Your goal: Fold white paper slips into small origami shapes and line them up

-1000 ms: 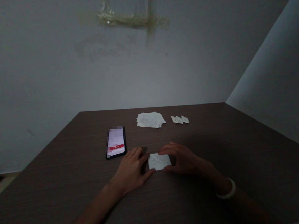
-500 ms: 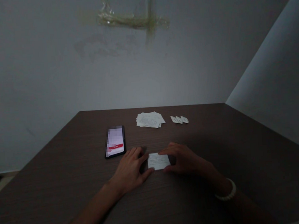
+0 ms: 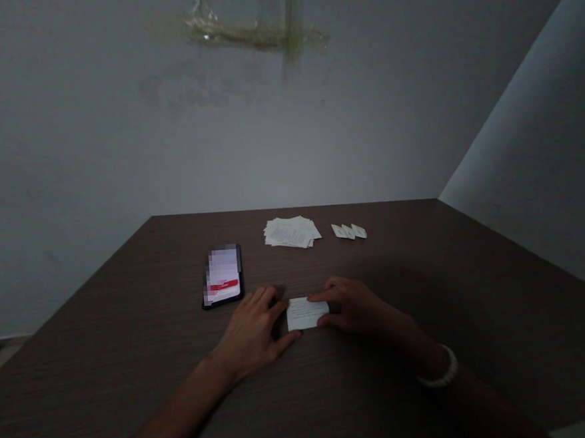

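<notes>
— On the near middle of the table (image 3: pixel 132 363), what lies between the hands?
— A small white paper slip (image 3: pixel 305 313), flat. The right hand (image 3: pixel 359 306) pinches its 3 o'clock edge; the left hand (image 3: pixel 253 332) rests spread flat (fingers loose), touching its 9 o'clock edge.
— And around it?
— A lit phone (image 3: pixel 222 276) at 10 o'clock, a paper stack (image 3: pixel 291 232) at 12, three small folded pieces (image 3: pixel 349 231) at 1.

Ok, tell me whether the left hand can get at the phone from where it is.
Probably yes. The left hand lies flat beside the white slip, and the phone sits just beyond its fingertips on bare table, with nothing between.
</notes>
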Available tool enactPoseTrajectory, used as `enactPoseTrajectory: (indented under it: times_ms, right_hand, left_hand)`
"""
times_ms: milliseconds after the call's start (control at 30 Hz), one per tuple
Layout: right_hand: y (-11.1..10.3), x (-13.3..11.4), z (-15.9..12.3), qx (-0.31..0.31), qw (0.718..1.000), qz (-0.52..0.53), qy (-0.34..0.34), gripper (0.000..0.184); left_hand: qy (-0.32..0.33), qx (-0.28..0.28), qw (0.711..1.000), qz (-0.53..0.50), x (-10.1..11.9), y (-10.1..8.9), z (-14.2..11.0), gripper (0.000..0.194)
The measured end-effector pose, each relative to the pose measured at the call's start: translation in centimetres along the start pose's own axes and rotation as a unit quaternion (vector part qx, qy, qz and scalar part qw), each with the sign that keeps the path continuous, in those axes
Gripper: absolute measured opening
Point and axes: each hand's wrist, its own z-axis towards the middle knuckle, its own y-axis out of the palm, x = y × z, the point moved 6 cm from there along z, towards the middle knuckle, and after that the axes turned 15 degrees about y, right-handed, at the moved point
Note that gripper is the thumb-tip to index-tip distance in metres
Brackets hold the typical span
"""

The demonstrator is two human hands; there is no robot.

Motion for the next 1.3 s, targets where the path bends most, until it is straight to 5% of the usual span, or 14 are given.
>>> enactPoseTrajectory:
  times_ms: [800,1033,1300]
  right_hand:
    - [-0.3,-0.2,0.0,0.004,1.000,-0.010,0.003,0.038]
    - [-0.4,-0.6,-0.5,0.007,1.000,-0.011,-0.012,0.066]
    - [0.2,-0.8,-0.2,0.053,0.998,0.000,-0.041,0.022]
  left_hand:
    - [-0.001,0.006,1.000,-0.015,-0.2,0.2,0.0,0.047]
    - [-0.003,0.005,1.000,-0.017,-0.1,0.1,0.1,0.042]
    - [-0.023,0.038,0.999,-0.018,-0.2,-0.3,0.1,0.050]
